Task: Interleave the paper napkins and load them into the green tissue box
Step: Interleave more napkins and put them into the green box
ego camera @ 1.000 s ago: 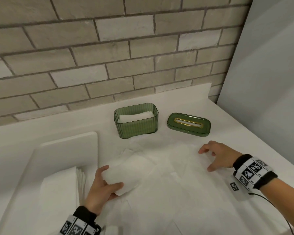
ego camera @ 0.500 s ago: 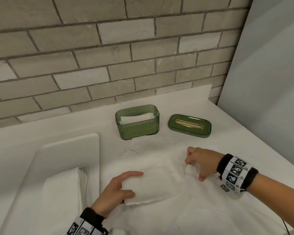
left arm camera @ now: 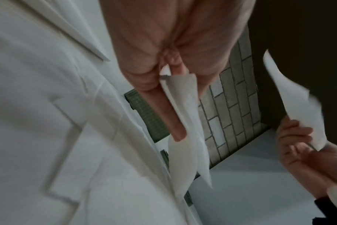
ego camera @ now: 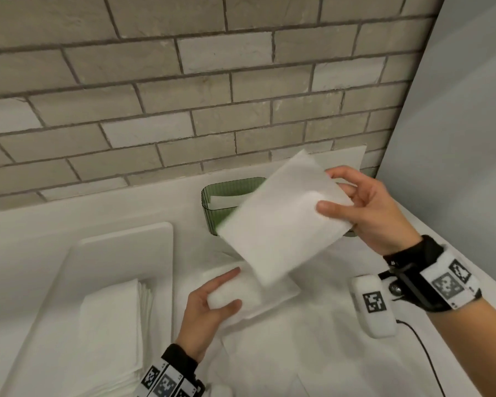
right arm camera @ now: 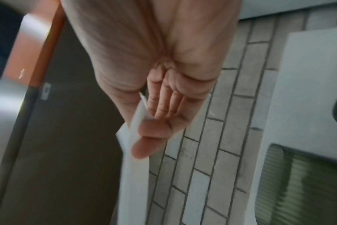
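Head cam: right hand (ego camera: 375, 207) pinches a folded napkin (ego camera: 284, 219) in the air, partly covering the green tissue box (ego camera: 212, 207) by the wall. Left hand (ego camera: 209, 305) grips another folded napkin bundle (ego camera: 258, 296), looks like just above the spread sheets.

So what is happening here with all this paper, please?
A person is folding napkins to fill the green box. The right hand holds one folded napkin up in the air in front of the box. The left hand grips a second folded napkin low over the counter. The box is open and already has some white paper inside. More napkins are stacked on the left.
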Tool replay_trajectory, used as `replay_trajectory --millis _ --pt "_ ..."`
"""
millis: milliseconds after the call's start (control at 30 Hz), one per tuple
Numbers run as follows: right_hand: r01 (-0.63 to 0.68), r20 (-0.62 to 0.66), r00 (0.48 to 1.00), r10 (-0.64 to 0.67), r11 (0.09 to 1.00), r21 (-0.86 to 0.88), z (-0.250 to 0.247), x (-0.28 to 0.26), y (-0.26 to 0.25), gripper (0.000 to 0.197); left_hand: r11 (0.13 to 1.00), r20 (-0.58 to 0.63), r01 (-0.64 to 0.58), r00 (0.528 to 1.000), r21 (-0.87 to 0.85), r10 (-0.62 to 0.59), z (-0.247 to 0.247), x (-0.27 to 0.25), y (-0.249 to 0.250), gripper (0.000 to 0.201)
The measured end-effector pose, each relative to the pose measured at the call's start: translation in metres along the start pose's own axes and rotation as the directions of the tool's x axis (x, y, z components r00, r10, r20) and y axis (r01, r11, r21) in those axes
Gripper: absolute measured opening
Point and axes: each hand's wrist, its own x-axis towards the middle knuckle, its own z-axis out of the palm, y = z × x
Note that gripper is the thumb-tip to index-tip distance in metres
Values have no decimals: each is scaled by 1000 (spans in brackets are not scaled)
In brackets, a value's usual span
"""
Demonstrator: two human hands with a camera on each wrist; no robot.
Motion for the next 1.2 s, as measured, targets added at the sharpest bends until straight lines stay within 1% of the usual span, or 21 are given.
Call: replay_trajectory --millis 33,67,133,167,267,333,367,400,433,500,533,600,667,833,900,933,1000,1033,1100,1133,1200 --pt "-34 -20 999 35 998 49 2 -1 7 44 999 -12 3 1000 -43 -3 2 1 0 51" --pt "-73 -24 997 74 996 46 6 -4 19 52 996 -27 11 1000 -83 -13 4 2 0 47" --pt "-167 -17 986 167 986 -27 17 -13 49 63 986 -64 26 997 -167 -37 13 1 8 24" --pt "-212 -19 977 211 975 -60 23 -19 64 65 973 -54 37 997 -229 -51 16 0 13 22" --pt "-306 -41 952 304 946 -108 37 -34 92 59 897 -40 115 988 -427 -146 19 -1 22 57" --pt "-324 -51 946 320 937 -129 38 -37 100 56 868 -31 132 985 -478 -167 16 -1 23 70" --pt "-327 -55 945 322 934 -147 37 -37 102 55 874 -37 124 986 -470 -160 15 -2 23 72" --pt "-325 -56 946 320 930 -170 36 -36 103 55 886 -42 111 988 -451 -145 16 -2 23 70" --pt "-319 -53 948 315 928 -191 35 -35 103 56 902 -35 105 991 -419 -131 16 -3 24 63" --pt "-311 -47 950 308 927 -208 33 -33 103 57 941 -20 76 996 -330 -87 17 -2 26 41" --pt "-308 -50 951 305 928 -210 31 -33 102 58 959 -26 41 998 -279 -50 16 -1 26 37" --pt "-307 -49 952 303 927 -217 27 -32 101 58 978 -37 -25 999 -206 18 14 0 22 47" --pt "-306 -26 951 308 925 -225 23 -31 101 58 983 -41 -54 998 -175 47 13 1 21 54" --pt "-318 -27 947 320 923 -217 18 -27 98 56 984 2 -107 994 -145 109 13 1 18 60" --pt "-322 -30 946 324 917 -237 18 -27 100 59 982 16 -119 992 -146 122 15 -1 21 62" --pt "-340 -12 938 346 917 -206 18 -27 101 60 981 21 -123 992 -149 127 16 -1 23 62" --pt "-389 12 920 391 919 -64 24 -27 100 54 980 22 -130 991 -149 134 17 0 24 61" --pt "-392 2 920 392 920 -10 27 -27 99 48 980 14 -133 991 -145 136 17 1 25 62" --pt "-347 -73 936 346 938 -15 30 -24 98 35 981 -9 -133 991 -141 133 17 3 25 60" --pt "-319 -127 942 310 946 -61 28 -22 100 32 981 -19 -126 992 -147 125 16 3 24 59" --pt "-255 -201 955 217 947 -193 24 -18 104 33 982 -22 -106 994 -154 104 15 2 22 56"
